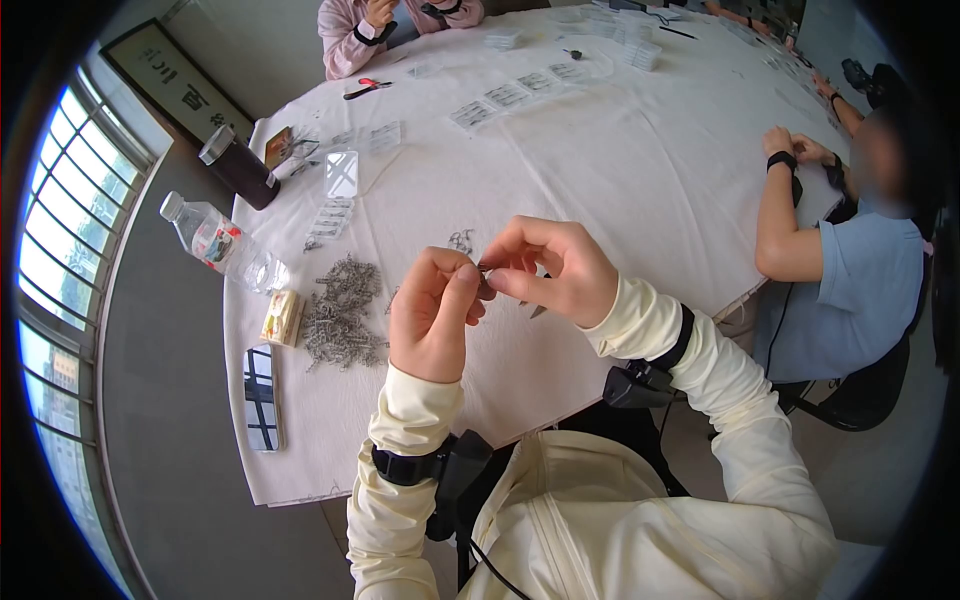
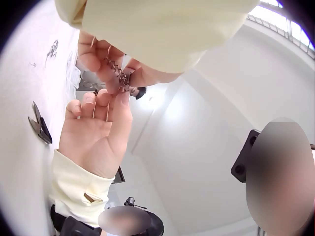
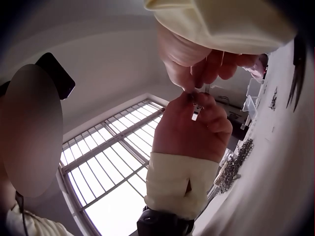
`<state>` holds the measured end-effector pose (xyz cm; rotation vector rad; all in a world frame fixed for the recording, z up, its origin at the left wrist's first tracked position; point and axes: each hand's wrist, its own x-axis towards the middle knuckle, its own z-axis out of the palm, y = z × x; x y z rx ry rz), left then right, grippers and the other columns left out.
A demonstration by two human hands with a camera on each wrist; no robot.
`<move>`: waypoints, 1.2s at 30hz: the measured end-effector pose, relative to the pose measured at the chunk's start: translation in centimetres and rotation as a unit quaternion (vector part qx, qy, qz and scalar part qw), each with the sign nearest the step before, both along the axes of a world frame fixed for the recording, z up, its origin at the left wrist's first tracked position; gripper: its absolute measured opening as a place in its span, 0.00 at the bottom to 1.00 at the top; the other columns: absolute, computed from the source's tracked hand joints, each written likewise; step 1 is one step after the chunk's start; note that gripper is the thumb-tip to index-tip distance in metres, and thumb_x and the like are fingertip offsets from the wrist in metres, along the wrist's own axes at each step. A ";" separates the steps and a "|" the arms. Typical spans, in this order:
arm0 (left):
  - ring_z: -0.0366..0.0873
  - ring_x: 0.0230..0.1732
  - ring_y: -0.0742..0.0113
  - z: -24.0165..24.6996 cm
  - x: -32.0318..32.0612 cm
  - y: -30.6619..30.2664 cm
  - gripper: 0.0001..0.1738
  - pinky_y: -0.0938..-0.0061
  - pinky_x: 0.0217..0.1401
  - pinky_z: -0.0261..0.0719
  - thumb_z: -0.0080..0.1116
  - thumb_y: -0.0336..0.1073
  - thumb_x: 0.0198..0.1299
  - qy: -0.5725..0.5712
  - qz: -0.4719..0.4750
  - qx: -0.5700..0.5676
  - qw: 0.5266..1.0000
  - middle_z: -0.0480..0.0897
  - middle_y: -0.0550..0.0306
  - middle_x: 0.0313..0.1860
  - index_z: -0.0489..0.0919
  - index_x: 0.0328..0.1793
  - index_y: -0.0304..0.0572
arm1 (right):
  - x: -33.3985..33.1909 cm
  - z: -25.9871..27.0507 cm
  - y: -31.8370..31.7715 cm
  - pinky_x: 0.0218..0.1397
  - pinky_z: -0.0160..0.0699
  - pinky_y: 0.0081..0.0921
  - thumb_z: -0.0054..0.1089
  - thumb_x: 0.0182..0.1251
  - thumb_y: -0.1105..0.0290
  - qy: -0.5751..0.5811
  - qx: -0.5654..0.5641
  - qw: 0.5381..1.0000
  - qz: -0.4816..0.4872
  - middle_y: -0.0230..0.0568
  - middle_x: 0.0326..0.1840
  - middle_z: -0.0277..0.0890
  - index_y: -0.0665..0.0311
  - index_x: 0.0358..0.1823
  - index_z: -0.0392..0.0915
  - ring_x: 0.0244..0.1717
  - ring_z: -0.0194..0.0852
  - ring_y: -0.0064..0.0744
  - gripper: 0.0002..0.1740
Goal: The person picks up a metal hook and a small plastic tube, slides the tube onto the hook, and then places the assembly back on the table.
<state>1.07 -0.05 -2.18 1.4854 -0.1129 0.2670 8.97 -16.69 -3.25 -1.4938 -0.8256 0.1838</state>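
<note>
In the head view my left hand (image 1: pixel 432 315) and right hand (image 1: pixel 565 272) meet fingertip to fingertip above the table. Between them is a small curly wire-like metal piece (image 2: pixel 123 78), clearest in the left wrist view. The left fingers are curled round it, while the right thumb and forefinger pinch its end. Fingers hide part of the piece. Below the right hand lie dark-handled pliers (image 2: pixel 40 127) with pointed jaws. A tangled heap of similar small metal pieces (image 1: pixel 343 315) sits left of my left hand, and a few loose metal pieces (image 1: pixel 461 240) lie just beyond the hands.
Along the table's left side are a phone (image 1: pixel 262 398), a small pack (image 1: pixel 282 318), a water bottle (image 1: pixel 222 243) and a dark flask (image 1: pixel 240 168). Farther back lie a clear plastic box (image 1: pixel 341 174), red-handled pliers (image 1: pixel 368 88) and packed strips (image 1: pixel 520 92). Other people sit around the table.
</note>
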 end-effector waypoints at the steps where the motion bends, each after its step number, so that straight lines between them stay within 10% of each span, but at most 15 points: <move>1: 0.72 0.32 0.77 0.0 0.0 0.0 0.07 0.81 0.37 0.70 0.50 0.33 0.75 0.002 -0.002 0.007 1.000 0.80 0.60 0.33 0.75 0.43 0.38 | 0.0 0.0 0.1 0.37 0.68 0.20 0.66 0.65 0.67 0.007 0.004 1.000 0.000 0.28 0.32 0.82 0.63 0.41 0.83 0.32 0.73 0.16 0.08; 36: 0.76 0.29 0.76 -0.4 0.3 0.0 0.08 0.81 0.32 0.74 0.47 0.33 0.77 0.015 -0.039 -0.025 0.999 0.80 0.60 0.31 0.73 0.44 0.39 | 0.3 -0.9 0.1 0.33 0.75 0.15 0.63 0.67 0.70 0.116 0.045 0.991 0.042 0.33 0.35 0.84 0.69 0.43 0.82 0.31 0.76 0.16 0.09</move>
